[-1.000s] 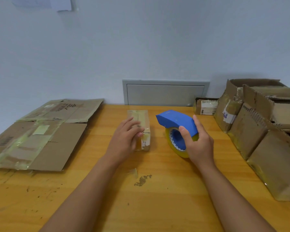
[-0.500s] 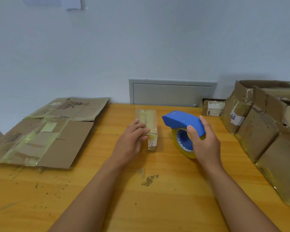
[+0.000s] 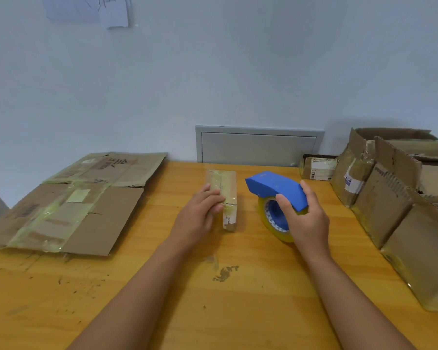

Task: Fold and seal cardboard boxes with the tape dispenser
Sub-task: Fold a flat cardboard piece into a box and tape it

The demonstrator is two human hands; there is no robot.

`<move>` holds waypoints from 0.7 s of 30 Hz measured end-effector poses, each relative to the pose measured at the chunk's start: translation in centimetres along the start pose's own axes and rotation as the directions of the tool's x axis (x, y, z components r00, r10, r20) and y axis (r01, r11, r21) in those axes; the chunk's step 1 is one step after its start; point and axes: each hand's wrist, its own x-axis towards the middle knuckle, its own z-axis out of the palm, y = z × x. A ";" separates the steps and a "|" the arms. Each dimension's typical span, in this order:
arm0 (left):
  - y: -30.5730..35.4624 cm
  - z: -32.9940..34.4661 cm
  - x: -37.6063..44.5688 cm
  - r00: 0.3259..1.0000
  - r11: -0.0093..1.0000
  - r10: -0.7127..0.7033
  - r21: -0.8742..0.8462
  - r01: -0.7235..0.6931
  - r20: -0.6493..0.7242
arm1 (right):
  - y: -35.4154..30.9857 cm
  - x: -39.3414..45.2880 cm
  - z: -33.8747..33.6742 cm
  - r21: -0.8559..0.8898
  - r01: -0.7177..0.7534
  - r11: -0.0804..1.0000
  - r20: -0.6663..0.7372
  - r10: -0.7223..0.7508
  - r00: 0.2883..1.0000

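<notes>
While the left hand [image 3: 200, 215] rests with relaxed fingers on the small box [image 3: 224, 195], the right hand [image 3: 305, 218], its grip grasping the tape dispenser [image 3: 276, 189], should bring the tape straight over the seam beside it, pressing evenly.

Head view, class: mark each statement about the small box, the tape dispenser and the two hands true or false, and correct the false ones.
1. The right hand grips the blue tape dispenser. True.
2. The left hand rests on the small box. True.
3. The tape dispenser sits on top of the small box. False: it stands beside the box, on the wooden table.
4. The flattened cardboard lies to the right of the hands. False: it lies to the left.
</notes>
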 end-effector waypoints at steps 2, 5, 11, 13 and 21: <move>0.0 0.1 0.1 1.000 1.000 0.019 0.011 -0.019 0.003 | 0.0 0.0 0.0 -0.003 0.008 1.000 -0.003 -0.008 1.000; 0.4 0.3 0.3 1.000 1.000 0.007 0.024 -0.007 0.002 | 0.1 0.0 0.0 0.022 -0.001 1.000 -0.011 0.001 1.000; 2.1 -1.8 1.1 0.953 0.949 -0.240 -0.165 0.270 0.182 | -2.3 1.2 -1.5 0.270 0.018 0.963 -0.009 -0.016 1.000; 2.9 -2.5 1.8 0.936 0.911 -0.287 -0.245 0.333 0.206 | -3.5 1.9 -2.2 0.409 0.004 0.912 0.018 -0.012 1.000; 7.2 -4.8 4.4 0.798 0.599 -0.580 -0.576 0.556 0.167 | -7.2 2.9 -3.2 0.536 0.003 0.844 0.173 -0.113 0.978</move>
